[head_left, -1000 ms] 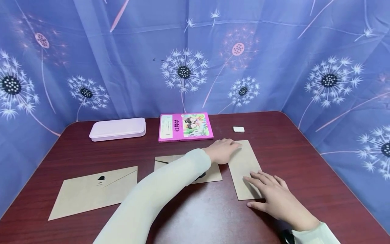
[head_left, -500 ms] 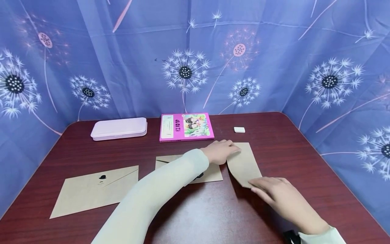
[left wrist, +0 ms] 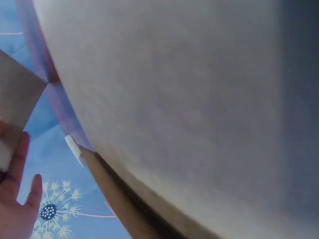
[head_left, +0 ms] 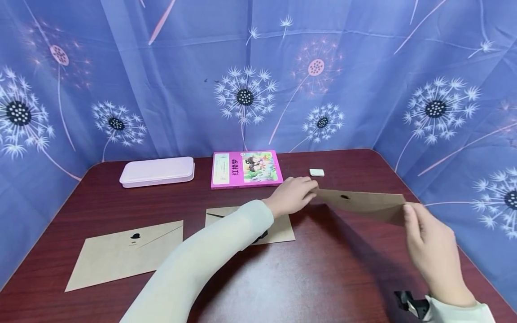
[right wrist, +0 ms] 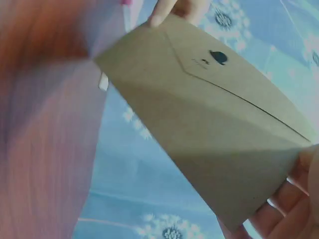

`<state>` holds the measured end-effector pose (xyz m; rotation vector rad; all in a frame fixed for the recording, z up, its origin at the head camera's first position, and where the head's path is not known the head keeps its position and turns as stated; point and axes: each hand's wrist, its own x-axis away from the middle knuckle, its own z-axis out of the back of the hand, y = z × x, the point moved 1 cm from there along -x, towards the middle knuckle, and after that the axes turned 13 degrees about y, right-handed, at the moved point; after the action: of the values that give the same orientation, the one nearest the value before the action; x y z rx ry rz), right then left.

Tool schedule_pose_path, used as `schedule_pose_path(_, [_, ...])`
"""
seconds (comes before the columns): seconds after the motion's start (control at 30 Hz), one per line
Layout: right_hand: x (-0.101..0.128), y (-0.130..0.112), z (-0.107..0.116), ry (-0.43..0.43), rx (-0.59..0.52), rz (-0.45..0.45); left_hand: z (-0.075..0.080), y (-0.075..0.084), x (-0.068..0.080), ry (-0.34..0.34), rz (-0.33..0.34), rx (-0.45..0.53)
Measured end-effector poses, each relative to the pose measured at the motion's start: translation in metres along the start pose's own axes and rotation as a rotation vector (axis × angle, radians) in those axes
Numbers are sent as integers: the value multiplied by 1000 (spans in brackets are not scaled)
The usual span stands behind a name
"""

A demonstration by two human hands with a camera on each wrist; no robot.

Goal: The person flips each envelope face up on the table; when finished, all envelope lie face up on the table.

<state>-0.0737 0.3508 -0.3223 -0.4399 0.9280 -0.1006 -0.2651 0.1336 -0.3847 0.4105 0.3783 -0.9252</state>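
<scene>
A brown paper envelope [head_left: 363, 206] is lifted off the table on the right side and held at both ends. My left hand [head_left: 291, 195] pinches its left end near the book's corner. Its other end is gripped by my right hand [head_left: 436, 251], thumb on the near side. In the right wrist view the flap side of the envelope [right wrist: 189, 124] shows, printed with a black hat and moustache. A second envelope [head_left: 278, 229] lies under my left forearm, partly hidden. To the left, a third envelope [head_left: 121, 255] lies flat with its hat print up.
Along the back of the dark red table [head_left: 258, 278] are a pale lilac pencil case [head_left: 157, 171], a pink picture-covered book [head_left: 247, 168] and a small white eraser [head_left: 317, 172]. A blue dandelion-patterned curtain [head_left: 169, 80] hangs behind and on both sides.
My right hand, first spread over the envelope lying flat, took its near end and swung it up and to the right. My left hand stayed at the far end, now gripping it.
</scene>
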Motion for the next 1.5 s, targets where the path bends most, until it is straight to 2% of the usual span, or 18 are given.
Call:
schedule_pose_path(0.07, [-1,5,5,31,7,-80,3,3,0,33,44,85])
schedule_pose_path(0.13, [-2,12,7,9,37,-160,6,6,1,37,99,175])
schedule_pose_path(0.23, [-1,26,8,-117,101,-249,9,12,3,31,178,281])
schedule_pose_path(0.33, [4,37,3,-229,129,-286,9,15,3,30,234,365])
schedule_pose_path(0.4, [8,42,-1,-232,110,-299,7,17,3,40,265,412])
schedule_pose_path(0.53, [15,46,-9,-176,99,-323,3,23,6,35,327,472])
schedule_pose_path(0.63, [20,50,-14,-177,127,-310,-1,29,11,-16,365,460])
schedule_pose_path(0.73, [25,53,-18,-240,160,-255,-3,35,14,-96,375,400])
schedule_pose_path(0.83, [30,56,-24,-325,177,-189,-4,40,15,-184,344,304])
schedule_pose_path(1.0, [34,60,-31,-446,172,-107,-4,47,17,-308,251,185])
schedule_pose_path(1.1, [33,63,-35,-528,167,-87,-3,49,20,-347,205,132])
schedule_pose_path(1.23, [31,66,-42,-618,164,-39,-2,53,25,-401,186,69])
schedule_pose_path(1.4, [29,67,-50,-645,163,35,2,56,29,-453,202,7])
schedule_pose_path(1.5, [31,67,-50,-661,171,28,6,56,32,-456,195,17])
